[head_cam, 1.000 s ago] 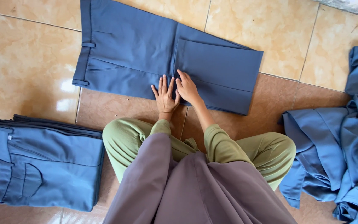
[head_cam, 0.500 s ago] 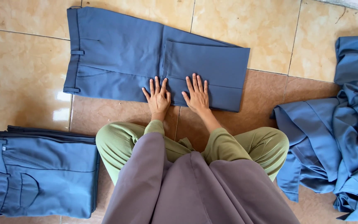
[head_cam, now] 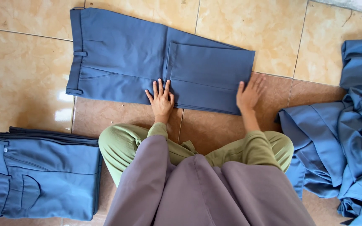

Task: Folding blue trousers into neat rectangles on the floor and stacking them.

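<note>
A pair of blue-grey trousers (head_cam: 126,58) lies flat on the tiled floor, its legs folded back over the middle. My left hand (head_cam: 161,99) presses flat on the near edge of the trousers, at the fold line, fingers spread. My right hand (head_cam: 249,94) rests open at the right near corner of the folded leg end, partly on the cloth and partly on the tile; it is slightly blurred. Green sleeves cover both my arms.
A stack of folded blue-grey trousers (head_cam: 42,175) sits at the near left. A loose heap of unfolded blue-grey garments (head_cam: 340,134) lies at the right. My lap is covered by a mauve cloth (head_cam: 197,192). The floor (head_cam: 21,75) is beige and brown tile.
My hands, close together at the middle of the trousers' near edge, have spread apart. The right hand slid right to the leg end; the left stayed near the fold line.
</note>
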